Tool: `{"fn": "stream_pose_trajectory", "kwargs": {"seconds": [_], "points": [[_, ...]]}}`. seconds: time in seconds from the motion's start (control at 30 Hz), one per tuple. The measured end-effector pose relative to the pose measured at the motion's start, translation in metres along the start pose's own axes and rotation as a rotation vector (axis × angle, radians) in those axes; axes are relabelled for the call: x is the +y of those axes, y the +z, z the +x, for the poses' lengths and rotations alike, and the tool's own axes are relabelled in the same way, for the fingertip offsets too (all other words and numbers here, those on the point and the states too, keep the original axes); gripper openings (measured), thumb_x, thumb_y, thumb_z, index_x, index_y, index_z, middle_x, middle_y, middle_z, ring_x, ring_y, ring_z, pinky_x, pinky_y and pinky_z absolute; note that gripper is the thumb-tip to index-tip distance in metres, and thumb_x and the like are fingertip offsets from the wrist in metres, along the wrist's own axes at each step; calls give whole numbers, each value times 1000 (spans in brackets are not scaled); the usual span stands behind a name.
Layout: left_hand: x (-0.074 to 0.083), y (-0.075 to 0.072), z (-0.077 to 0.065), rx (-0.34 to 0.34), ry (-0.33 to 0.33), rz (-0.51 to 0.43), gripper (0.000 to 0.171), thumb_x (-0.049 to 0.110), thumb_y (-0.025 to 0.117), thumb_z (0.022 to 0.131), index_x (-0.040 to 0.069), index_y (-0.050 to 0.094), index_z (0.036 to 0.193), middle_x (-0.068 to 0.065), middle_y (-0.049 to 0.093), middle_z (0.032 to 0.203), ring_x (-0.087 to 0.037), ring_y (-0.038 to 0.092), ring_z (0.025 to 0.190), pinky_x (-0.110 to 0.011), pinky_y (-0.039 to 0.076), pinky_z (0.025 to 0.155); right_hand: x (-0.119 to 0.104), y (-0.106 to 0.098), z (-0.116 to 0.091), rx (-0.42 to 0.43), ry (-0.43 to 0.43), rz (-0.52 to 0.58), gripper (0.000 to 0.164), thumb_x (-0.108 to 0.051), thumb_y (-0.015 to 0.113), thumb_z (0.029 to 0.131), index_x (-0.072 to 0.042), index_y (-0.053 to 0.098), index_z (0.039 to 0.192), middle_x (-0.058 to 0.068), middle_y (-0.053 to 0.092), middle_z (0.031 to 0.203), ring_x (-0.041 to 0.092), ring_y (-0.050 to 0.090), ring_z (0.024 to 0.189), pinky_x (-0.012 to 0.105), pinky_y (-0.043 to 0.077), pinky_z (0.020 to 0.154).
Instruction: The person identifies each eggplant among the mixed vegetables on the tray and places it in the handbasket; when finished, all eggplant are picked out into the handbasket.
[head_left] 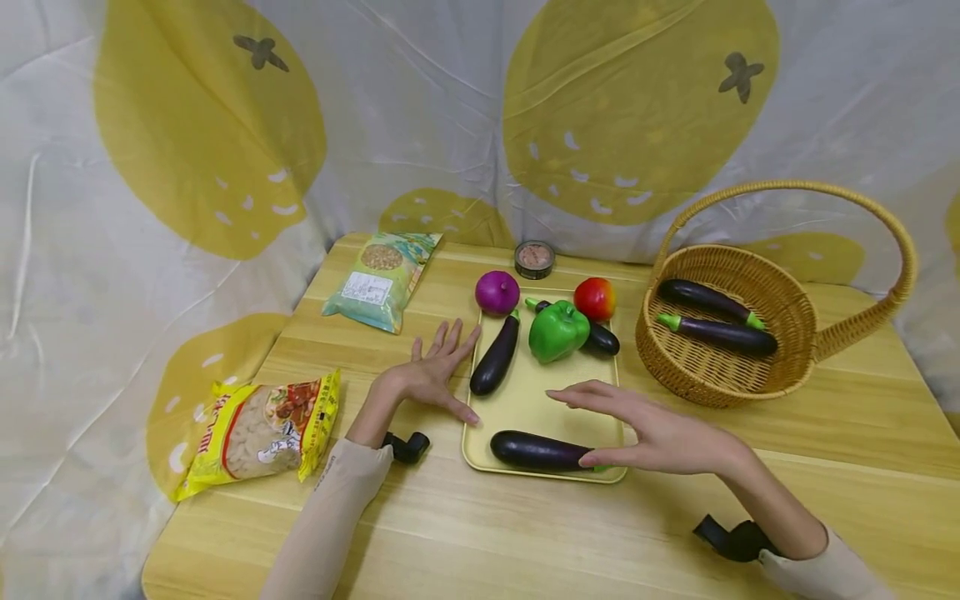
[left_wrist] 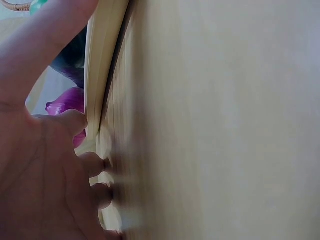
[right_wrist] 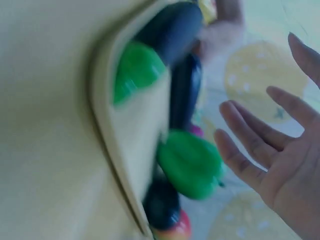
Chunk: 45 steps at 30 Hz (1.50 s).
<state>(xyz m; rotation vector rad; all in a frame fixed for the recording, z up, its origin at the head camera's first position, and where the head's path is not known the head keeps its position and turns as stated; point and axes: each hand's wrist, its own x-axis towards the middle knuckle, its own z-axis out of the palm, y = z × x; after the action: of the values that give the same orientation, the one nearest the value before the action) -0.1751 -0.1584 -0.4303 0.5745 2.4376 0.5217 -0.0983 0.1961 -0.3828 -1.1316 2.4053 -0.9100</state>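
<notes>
A pale yellow tray (head_left: 551, 404) holds an eggplant (head_left: 536, 451) along its front edge and another eggplant (head_left: 497, 357) at its left side. Toward its back are a green bell pepper (head_left: 558, 332), a third eggplant (head_left: 602, 340) partly behind the pepper, a red-yellow round fruit (head_left: 595, 298) and a purple onion (head_left: 497, 292). My left hand (head_left: 431, 375) rests by the tray's left edge with fingers spread, its thumb at the rim. Over the tray's front right hovers my right hand (head_left: 660, 429), fingers extended, holding nothing; its thumb overlaps the front eggplant's stem end in the head view.
To the right stands a wicker basket (head_left: 667, 371) with a tall handle and two eggplants (head_left: 720, 333) inside. A yellow food bag (head_left: 262, 429) lies at the left, a green-blue bag (head_left: 386, 279) behind it. A small round tin (head_left: 535, 259) sits near the patterned cloth.
</notes>
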Motion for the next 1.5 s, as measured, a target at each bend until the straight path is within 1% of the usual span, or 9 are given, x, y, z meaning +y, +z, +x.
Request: {"fn": "stream_pose_trajectory", "kwargs": {"seconds": [0.13, 0.27, 0.37, 0.57, 0.77, 1.0, 1.27, 1.5], "points": [[-1, 1, 0, 1, -1, -6, 143, 58, 88, 74, 22, -16, 166, -17, -29, 170, -37, -30, 157, -70, -17, 122, 3, 21, 8, -34, -9, 30, 69, -47, 69, 97, -34, 40, 159, -7, 47, 157, 19, 50, 143, 51, 48, 112], [-2, 1, 0, 6, 4, -15, 143, 57, 89, 74, 21, -14, 166, -18, -28, 170, -38, -30, 157, -71, -17, 121, 6, 38, 15, -39, -44, 38, 65, -38, 71, 98, -29, 45, 157, -4, 51, 153, 19, 52, 139, 49, 48, 113], [-2, 1, 0, 7, 8, -18, 143, 57, 89, 74, 20, -14, 166, -19, -27, 170, -39, -29, 157, -72, -17, 121, 6, 48, 19, -38, -70, 43, 63, -31, 73, 98, -26, 48, 155, -4, 55, 149, 18, 54, 136, 48, 48, 112], [-2, 1, 0, 10, 7, -14, 142, 57, 88, 75, 19, -14, 166, -19, -26, 170, -40, -28, 157, -72, -16, 121, 6, 58, 23, -53, -61, 57, 63, -28, 74, 97, -27, 49, 155, -4, 58, 146, 16, 56, 133, 45, 48, 112], [-2, 1, 0, 11, 9, -25, 142, 56, 88, 75, 19, -14, 166, -20, -27, 170, -41, -28, 157, -73, -15, 121, 6, 62, 24, -57, -37, 65, 58, -26, 70, 100, -29, 50, 154, -3, 59, 143, 15, 57, 129, 44, 50, 108], [-1, 0, -2, 5, 12, -22, 142, 57, 88, 75, 20, -15, 166, -19, -28, 170, -39, -30, 156, -72, -16, 121, 8, 63, 26, -25, -47, 14, 52, -23, 65, 103, -31, 53, 152, -4, 64, 133, 10, 59, 118, 38, 52, 102], [-1, 0, -2, 9, 11, -21, 142, 56, 88, 75, 20, -14, 166, -19, -27, 170, -39, -29, 157, -71, -16, 121, 7, 62, 26, -15, -55, -6, 51, -22, 67, 102, -31, 55, 151, -5, 65, 130, 9, 59, 115, 36, 53, 99], [-1, 1, 0, 2, 4, -1, 142, 58, 87, 75, 23, -16, 165, -17, -28, 170, -37, -30, 157, -70, -17, 122, 7, 60, 26, -16, -59, -28, 51, -21, 68, 101, -32, 56, 150, -7, 66, 129, 9, 60, 115, 38, 53, 99]]}}
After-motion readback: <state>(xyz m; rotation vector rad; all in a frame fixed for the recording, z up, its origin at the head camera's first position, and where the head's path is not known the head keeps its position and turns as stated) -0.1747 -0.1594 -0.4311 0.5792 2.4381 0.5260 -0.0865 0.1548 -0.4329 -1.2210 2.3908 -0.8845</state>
